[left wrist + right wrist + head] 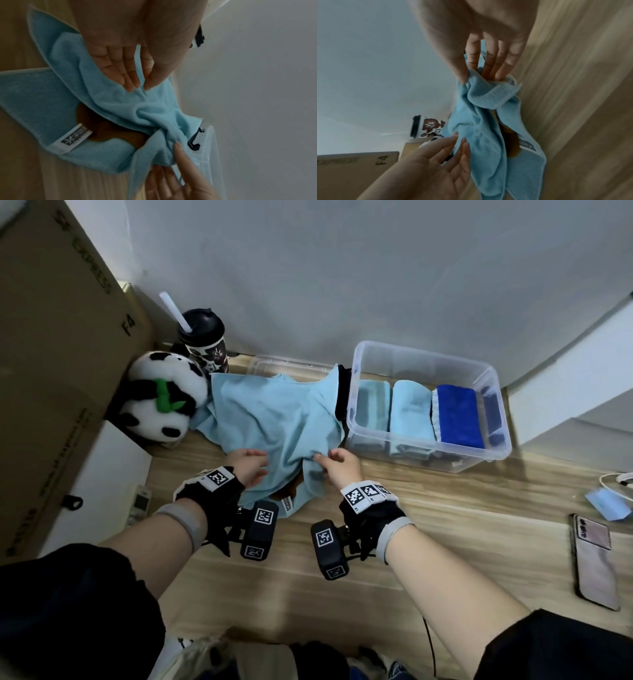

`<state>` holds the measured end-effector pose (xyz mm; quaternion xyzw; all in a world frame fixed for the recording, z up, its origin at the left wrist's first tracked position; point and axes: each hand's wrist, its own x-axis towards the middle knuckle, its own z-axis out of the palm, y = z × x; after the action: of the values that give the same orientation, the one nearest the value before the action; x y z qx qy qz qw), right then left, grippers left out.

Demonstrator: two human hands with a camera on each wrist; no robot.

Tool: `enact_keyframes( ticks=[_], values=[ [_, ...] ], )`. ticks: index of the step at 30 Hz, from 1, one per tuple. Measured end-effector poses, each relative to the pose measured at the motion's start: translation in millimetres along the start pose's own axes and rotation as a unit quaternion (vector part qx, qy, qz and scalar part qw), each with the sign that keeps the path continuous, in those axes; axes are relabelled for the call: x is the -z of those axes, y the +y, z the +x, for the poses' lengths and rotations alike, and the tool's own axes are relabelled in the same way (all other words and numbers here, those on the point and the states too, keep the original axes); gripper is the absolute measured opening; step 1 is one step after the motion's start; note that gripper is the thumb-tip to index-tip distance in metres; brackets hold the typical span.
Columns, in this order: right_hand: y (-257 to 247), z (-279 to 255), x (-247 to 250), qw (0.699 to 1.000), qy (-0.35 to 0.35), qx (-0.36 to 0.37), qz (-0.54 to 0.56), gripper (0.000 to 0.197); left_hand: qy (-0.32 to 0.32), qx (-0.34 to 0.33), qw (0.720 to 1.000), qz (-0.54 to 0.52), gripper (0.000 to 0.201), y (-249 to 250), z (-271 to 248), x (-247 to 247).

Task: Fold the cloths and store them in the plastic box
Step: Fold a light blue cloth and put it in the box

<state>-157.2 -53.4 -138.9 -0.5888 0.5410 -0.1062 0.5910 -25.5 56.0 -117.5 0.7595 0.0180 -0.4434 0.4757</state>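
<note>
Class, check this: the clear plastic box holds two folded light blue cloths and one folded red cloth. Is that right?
Not quite. The third cloth is dark blue, not red, as the head view shows. The plastic box does hold two folded light blue cloths beside it.
</note>
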Motion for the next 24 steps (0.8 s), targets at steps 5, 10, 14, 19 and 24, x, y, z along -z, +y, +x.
enact_keyframes(
  ticks=[5, 10, 14, 19, 24],
  values=[
    [-30, -30, 27, 0.991, -0.019, 0.123, 0.051, 0.018, -0.013, -0.078, 0.996, 0.044, 0.014, 19, 2, -5],
    [-61, -63, 55, 0.973, -0.056, 0.18, 0.134, 0.012, -0.02, -0.151, 0.988, 0.005, 0.017, 39, -7, -15],
    [-92, -91, 85, 0.957, -0.093, 0.221, 0.166, 0.018, -0.027, -0.214, 0.976, -0.029, 0.025, 62, -25, -25],
    [-120, -115, 131, 0.942, -0.166, 0.266, 0.12, 0.019, -0.077, -0.294, 0.952, -0.048, 0.029, 103, -70, -41],
    [-132, -136, 160, 0.93, -0.181, 0.321, 0.002, 0.027, -0.307, -0.345, 0.887, 0.026, 0.04, 122, -128, -64]
  ],
)
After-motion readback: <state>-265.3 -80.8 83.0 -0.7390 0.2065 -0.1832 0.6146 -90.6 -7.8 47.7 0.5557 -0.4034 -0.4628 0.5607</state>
